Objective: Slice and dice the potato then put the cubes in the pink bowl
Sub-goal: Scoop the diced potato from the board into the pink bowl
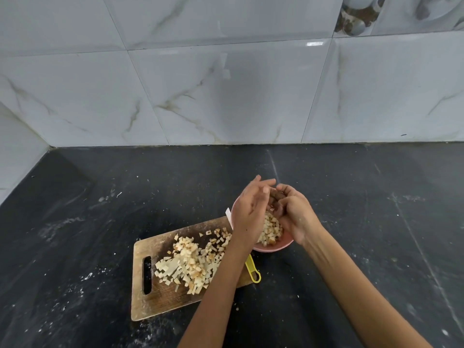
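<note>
Both hands meet over the pink bowl [272, 248], which sits on the dark counter [364, 222] just beside the right end of the board [160, 292]. The left hand [249, 212] has its fingers nearly straight and held together, palm turned toward the other hand, and grips nothing that can be seen. The right hand [295, 214] is loosely cupped, fingers curled inward toward the left hand's fingertips; whether it has hold of any cubes I cannot tell, since its palm faces away and the fingers hide what lies between them.

Inside the bowl lies a heap of pale potato cubes [270, 231], partly covered by the two hands. A larger pile of cut potato [190, 262] is spread across the middle and right part of the board (some pieces are browned at the edges, and a few longer strips lie at the pile's left side). The left forearm [216, 292] crosses over the board's right end.

A yellow handle [253, 270] pokes out from under that forearm, between board and bowl, resting on the counter. A small white tip [228, 214] shows at the bowl's left rim, beside the left wrist; what it belongs to is unclear.

The board has a slot handle [147, 275] at its left end. White specks are scattered over the counter, and a marbled tile wall [226, 84] rises behind it.
</note>
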`<state>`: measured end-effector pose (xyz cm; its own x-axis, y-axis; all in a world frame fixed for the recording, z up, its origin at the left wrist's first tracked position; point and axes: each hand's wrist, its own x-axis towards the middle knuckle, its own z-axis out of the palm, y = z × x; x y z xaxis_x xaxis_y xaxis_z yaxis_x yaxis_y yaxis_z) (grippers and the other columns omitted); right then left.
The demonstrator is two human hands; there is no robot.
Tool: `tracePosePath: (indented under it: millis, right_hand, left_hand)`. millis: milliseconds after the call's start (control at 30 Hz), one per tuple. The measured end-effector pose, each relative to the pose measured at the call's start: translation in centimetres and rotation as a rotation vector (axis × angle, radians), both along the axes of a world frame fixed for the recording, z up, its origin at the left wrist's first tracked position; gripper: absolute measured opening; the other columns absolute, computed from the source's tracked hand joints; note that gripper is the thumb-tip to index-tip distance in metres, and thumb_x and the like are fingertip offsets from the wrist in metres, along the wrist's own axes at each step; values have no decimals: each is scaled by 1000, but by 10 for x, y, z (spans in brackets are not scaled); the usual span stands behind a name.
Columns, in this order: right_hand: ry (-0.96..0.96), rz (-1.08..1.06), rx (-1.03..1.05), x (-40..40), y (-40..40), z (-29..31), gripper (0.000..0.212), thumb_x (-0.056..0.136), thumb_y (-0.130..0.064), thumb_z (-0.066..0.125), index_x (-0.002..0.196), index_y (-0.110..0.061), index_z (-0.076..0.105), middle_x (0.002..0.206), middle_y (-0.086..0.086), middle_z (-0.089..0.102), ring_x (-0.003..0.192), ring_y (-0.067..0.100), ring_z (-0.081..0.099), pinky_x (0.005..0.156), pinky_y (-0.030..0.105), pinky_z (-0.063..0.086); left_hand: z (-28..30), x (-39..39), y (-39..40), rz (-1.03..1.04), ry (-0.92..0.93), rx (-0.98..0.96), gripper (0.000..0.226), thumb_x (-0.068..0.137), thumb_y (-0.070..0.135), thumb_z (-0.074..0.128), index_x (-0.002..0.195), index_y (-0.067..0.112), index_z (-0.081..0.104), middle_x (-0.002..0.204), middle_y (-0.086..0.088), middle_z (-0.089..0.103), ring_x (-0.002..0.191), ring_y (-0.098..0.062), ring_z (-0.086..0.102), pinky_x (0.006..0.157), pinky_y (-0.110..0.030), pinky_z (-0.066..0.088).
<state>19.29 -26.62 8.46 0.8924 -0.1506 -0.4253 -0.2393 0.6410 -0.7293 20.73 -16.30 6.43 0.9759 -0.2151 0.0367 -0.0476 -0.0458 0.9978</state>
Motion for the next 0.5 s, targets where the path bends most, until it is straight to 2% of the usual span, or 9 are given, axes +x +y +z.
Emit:
tracePosePath:
  millis: [67, 133, 167, 233, 300, 333, 433, 500]
  right_hand:
    - [-13, 14, -97, -1, -2, 0, 50, 71, 33, 25, 87, -5, 53, 94, 14, 67, 93, 23, 63, 57, 21, 53]
    - [20, 44, -182, -1, -4, 0, 40, 79, 29, 37, 90, -5, 56, 93, 9, 70, 93, 20, 65, 64, 24, 54]
    - [59, 61, -180, -2, -4, 2, 35, 83, 24, 38, 93, -5, 57, 92, 10, 71, 91, 19, 67, 63, 24, 53]
    - [127, 63, -83, -2, -3, 5, 38, 85, 18, 27, 97, -2, 57, 96, 16, 72, 89, 20, 69, 64, 27, 51]
    - [115, 45, -37, -2, -1, 5, 41, 83, 19, 23, 105, 0, 52, 101, 19, 71, 93, 23, 70, 70, 31, 52]
    - [88, 51, -91, -3, 1, 4, 40, 85, 20, 24, 106, -2, 51, 103, 18, 71, 95, 21, 69, 74, 32, 54]
    - [-35, 75, -499, -7, 2, -3, 38, 83, 25, 43, 98, -10, 53, 101, 10, 71, 93, 10, 69, 81, 27, 56]
    - [-84, 66, -640, -7, -1, -7, 30, 83, 18, 57, 95, -11, 56, 96, 4, 72, 92, 7, 69, 84, 27, 56]
  left_hand:
    - [0, -4, 4, -20, 16, -36, 64, 80, 82, 32, 112, 40, 67, 130, 25, 54, 128, -8, 49, 109, -42, 40]
    - [5, -8, 8, -57, 186, -263, 80, 68, 93, 27, 115, 40, 65, 134, 16, 56, 127, -9, 50, 112, -40, 35]
    - [6, -9, 9, -60, 260, -381, 87, 67, 94, 23, 121, 37, 61, 138, 10, 54, 130, -9, 47, 115, -39, 30]
    - [8, -10, 9, -68, 342, -553, 91, 74, 86, 13, 132, 28, 53, 146, 3, 47, 137, -12, 38, 120, -41, 17]
    - [9, -8, 7, -78, 380, -654, 91, 78, 82, 8, 135, 25, 51, 148, 1, 45, 140, -15, 34, 121, -43, 11]
    - [9, -6, 6, -81, 386, -680, 92, 78, 83, 8, 135, 25, 51, 148, 1, 44, 140, -15, 33, 121, -44, 10]
    - [7, -4, 3, -53, 416, -748, 91, 77, 83, 11, 132, 23, 53, 149, -2, 43, 141, -18, 32, 121, -44, 11]
    - [9, -4, 2, -42, 439, -787, 89, 79, 82, 10, 130, 24, 55, 150, -3, 41, 142, -19, 30, 121, -45, 11]
